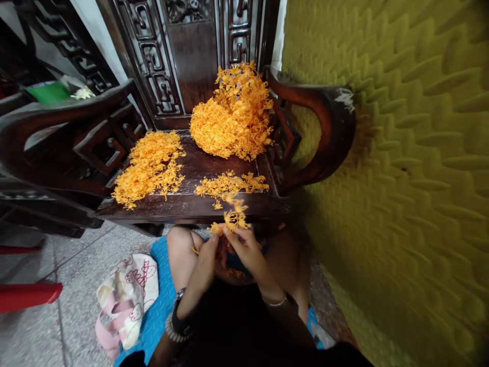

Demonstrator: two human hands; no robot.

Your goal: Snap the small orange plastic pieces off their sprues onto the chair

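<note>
My left hand [208, 260] and my right hand [244, 247] meet just below the front edge of a dark carved wooden chair [183, 204]. Both pinch a small cluster of orange plastic pieces [234, 218], blurred by motion. On the seat lie three orange heaps: a big tangled mound [233, 114] at the back right, a flatter pile [151, 165] on the left, and a thin scatter [229, 184] near the front, closest to my hands. A few orange bits rest in my lap.
A textured yellow-green wall [401, 153] stands close on the right, past the chair's curved armrest [324, 122]. A printed cloth bag [126, 298] lies on the tiled floor beside a blue mat [158, 306]. A red bar [26, 296] shows at the left edge.
</note>
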